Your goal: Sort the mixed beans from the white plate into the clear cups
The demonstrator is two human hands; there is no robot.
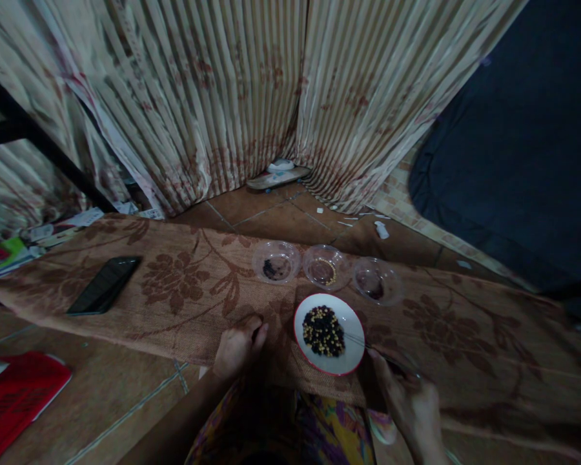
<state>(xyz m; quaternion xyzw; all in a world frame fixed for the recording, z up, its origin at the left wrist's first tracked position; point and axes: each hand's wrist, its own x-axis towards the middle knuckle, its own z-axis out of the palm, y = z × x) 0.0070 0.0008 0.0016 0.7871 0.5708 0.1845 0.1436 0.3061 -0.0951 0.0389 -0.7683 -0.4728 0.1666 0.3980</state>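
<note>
A white plate [352,360] with a red rim holds a mixed heap of dark and yellow beans [323,330]. My right hand [411,394] grips thin metal tweezers [356,338], whose tips reach into the plate beside the heap. Left of the plate, my left hand [239,345] rests on the cloth with curled fingers, and nothing shows in it. Beyond the plate stand three clear plastic bowls in a row. Some dark beans lie in the left bowl [277,261], yellow ones in the middle bowl [325,266], and a few dark reddish ones in the right bowl [377,281].
A brown flowered cloth [179,278] covers the long narrow table. A phone [104,285] lies at its left part. Striped curtains [213,97] hang behind, with a skateboard [278,177] on the tiled floor below. A red bag [24,400] is at lower left.
</note>
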